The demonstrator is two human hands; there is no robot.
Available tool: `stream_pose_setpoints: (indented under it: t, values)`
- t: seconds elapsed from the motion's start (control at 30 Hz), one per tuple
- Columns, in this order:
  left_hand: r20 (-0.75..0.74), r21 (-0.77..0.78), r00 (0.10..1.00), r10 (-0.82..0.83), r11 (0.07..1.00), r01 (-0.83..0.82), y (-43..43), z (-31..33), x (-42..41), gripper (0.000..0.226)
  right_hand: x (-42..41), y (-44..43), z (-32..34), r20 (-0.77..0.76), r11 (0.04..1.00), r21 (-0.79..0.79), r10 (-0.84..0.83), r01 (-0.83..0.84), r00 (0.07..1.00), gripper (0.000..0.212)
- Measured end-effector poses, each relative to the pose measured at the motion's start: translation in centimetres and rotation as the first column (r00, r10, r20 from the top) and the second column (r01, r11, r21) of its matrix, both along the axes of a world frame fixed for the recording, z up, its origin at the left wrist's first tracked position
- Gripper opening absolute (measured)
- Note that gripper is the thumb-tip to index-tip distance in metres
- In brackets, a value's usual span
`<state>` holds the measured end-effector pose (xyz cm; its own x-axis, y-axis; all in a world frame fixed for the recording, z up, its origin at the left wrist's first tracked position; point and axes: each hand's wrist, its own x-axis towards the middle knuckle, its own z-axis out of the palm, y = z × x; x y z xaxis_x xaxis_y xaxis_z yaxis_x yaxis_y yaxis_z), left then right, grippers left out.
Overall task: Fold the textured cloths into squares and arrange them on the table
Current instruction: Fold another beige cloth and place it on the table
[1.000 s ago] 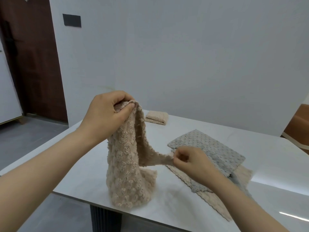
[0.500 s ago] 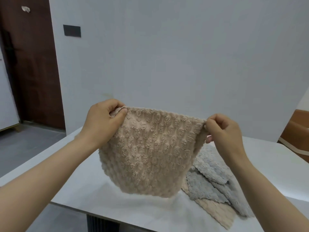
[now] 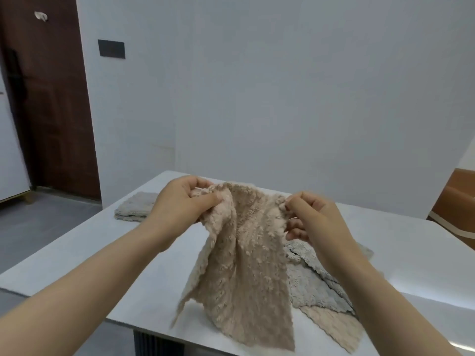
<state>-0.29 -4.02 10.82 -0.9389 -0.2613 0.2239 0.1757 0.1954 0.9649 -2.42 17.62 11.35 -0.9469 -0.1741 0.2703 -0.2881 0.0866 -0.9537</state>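
Both hands are up mid-frame holding the beige textured cloth point(image 3: 246, 265) by its top edge. The left hand point(image 3: 185, 201) has its fingers bunched round one corner, and the right hand point(image 3: 311, 217) pinches the other, fingers curled tight. The cloth hangs down over the counter point(image 3: 90, 253). Loose grey cloths point(image 3: 313, 286) are piled lower right on another beige cloth point(image 3: 334, 330) — and a folded grey cloth point(image 3: 135, 209) sits centre left.

Folded cloth point(image 3: 133, 209) left on table point(image 3: 90, 253); held cloth point(image 3: 244, 265) centre; pile point(image 3: 316, 286) right

Beige bobbled cloth point(image 3: 246, 273); grey cloths point(image 3: 316, 286); grey folded cloth point(image 3: 133, 209); white table point(image 3: 84, 253); brown door point(image 3: 48, 98).
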Motion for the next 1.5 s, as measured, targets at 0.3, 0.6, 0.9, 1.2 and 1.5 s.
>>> stream_pose_setpoints:
  t: [0.3, 0.6, 0.9, 1.2, 1.5]
  values:
    - [-0.023, 0.141, 0.976, -0.218, 0.966, 0.219, 2.4, -0.7, 2.1, 0.011, 2.6, -2.0, -0.4, -0.033, 0.994, 0.009, 0.111, -0.11, 0.993, 0.016]
    - [-0.075, 0.23, 0.957, -0.28, 0.929, 0.29, 2.4, -1.2, 3.2, 0.015, 3.1, -1.4, -0.7, -0.087, 0.972, 0.049, 0.232, -0.228, 0.969, 0.037]
    - [-0.089, 0.204, 0.947, -0.309, 0.925, 0.321, 2.1, -1.2, 3.5, 0.023, 2.7, -1.4, -0.7, -0.158, 0.952, 0.177, 0.278, -0.249, 0.948, 0.01]
    - [-0.05, 0.21, 0.965, -0.256, 0.942, 0.26, 2.1, -0.7, 3.3, 0.017, 2.6, -1.6, -0.4, -0.361, 0.954, 0.301, 0.131, -0.018, 0.923, 0.013]
    - [-0.156, 0.019, 0.968, -0.197, 0.979, 0.203, 3.0, 0.0, 3.9, 0.019, 3.4, -2.1, 0.4, -0.339, 0.959, 0.272, 0.177, -0.084, 0.924, 0.012]
